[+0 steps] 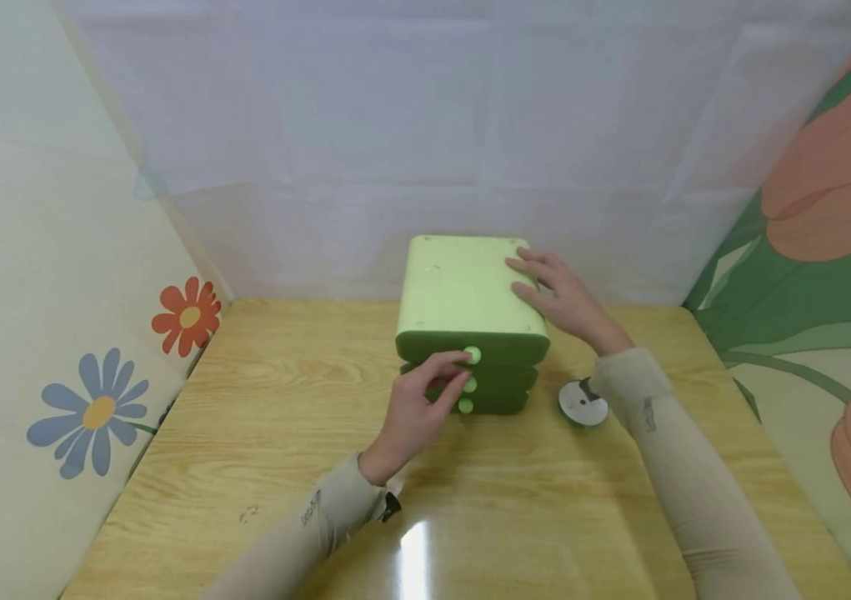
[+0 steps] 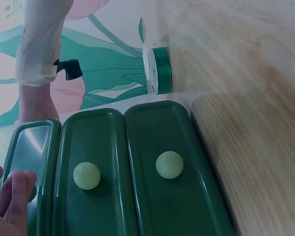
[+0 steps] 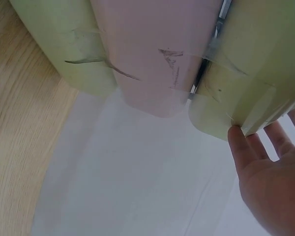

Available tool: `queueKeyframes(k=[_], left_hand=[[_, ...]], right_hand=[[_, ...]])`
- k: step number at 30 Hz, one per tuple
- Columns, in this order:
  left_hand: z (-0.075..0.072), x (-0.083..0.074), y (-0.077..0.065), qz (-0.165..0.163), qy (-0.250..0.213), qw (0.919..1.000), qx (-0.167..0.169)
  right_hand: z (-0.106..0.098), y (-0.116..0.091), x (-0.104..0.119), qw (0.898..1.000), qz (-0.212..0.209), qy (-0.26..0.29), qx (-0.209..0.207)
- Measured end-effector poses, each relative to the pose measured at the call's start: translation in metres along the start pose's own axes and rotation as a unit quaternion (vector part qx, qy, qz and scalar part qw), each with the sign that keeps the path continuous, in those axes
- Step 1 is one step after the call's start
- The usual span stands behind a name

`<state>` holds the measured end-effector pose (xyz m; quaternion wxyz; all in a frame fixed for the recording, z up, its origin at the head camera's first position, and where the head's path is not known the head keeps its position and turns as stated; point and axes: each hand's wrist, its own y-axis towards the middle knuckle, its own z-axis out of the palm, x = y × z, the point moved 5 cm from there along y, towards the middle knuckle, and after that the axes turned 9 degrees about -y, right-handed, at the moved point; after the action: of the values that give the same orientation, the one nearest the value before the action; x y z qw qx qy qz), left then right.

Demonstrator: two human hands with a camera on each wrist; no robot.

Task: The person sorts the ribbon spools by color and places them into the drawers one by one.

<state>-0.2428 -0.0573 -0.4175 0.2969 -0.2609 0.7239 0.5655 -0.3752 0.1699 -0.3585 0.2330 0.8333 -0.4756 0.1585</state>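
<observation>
A small drawer cabinet (image 1: 463,283) with a light green top and dark green drawer fronts stands near the table's back. My left hand (image 1: 417,404) is at the top drawer, its thumb and fingers pinching the round light green knob (image 1: 473,355). In the left wrist view the fingers hide that knob. Two lower knobs, the middle knob (image 2: 86,175) and the bottom knob (image 2: 169,164), show uncovered. My right hand (image 1: 563,296) rests on the right side of the cabinet's top with fingers spread. The right wrist view shows its fingertips touching the cabinet's upper edge.
A flat round spool (image 1: 583,404) with a white face and green rim lies right of the cabinet, near my right sleeve. The wooden table (image 1: 282,417) meets a white cloth wall (image 1: 320,150) behind and flower-printed walls at both sides.
</observation>
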Motion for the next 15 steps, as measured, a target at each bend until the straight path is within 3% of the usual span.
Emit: queueKeyframes(k=[10, 15], left_hand=[[0.003, 0.012, -0.012, -0.049, 0.031, 0.9975, 0.040], [0.001, 0.026, -0.021, -0.079, 0.041, 0.9949, 0.047]], right_hand=[[0.001, 0.002, 0.000, 1.000, 0.000, -0.001, -0.001], [0.001, 0.001, -0.002, 1.000, 0.004, 0.010, 0.001]])
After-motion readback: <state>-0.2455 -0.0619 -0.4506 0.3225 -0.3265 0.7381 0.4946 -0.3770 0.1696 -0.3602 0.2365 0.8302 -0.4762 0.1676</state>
